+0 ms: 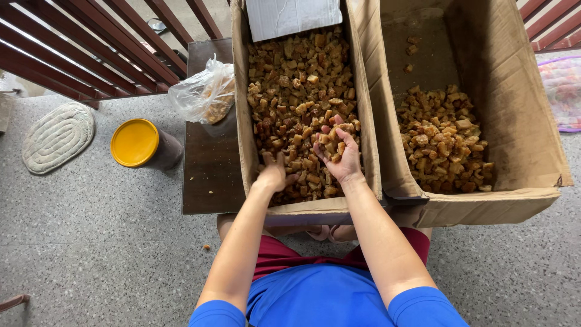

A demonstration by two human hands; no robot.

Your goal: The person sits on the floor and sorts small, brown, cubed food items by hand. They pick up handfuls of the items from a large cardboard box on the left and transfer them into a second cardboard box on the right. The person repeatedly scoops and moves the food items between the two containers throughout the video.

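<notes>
L to R by the left carton [242, 121] – left hand [273, 172] palm-down, fingers sunk in its brown chunks [296, 79], grip unclear; right hand [340, 151] cupped up round a handful – the heap's long axis runs away from both hands.

Second cardboard box [514, 91], right side: partly filled, brown chunks heaped at its near end, a few loose pieces on bare bottom at the far end. Clear plastic bag [203, 94] with some brown pieces lies on a dark wooden board [209, 163], left of the boxes. Round container with yellow lid [136, 143] stands on speckled grey floor [91, 242], just beside the board. Oval woven mat [59, 136] further left. Red-brown railing [91, 48] along the top. Patterned cloth [564, 91] at the right edge.
</notes>
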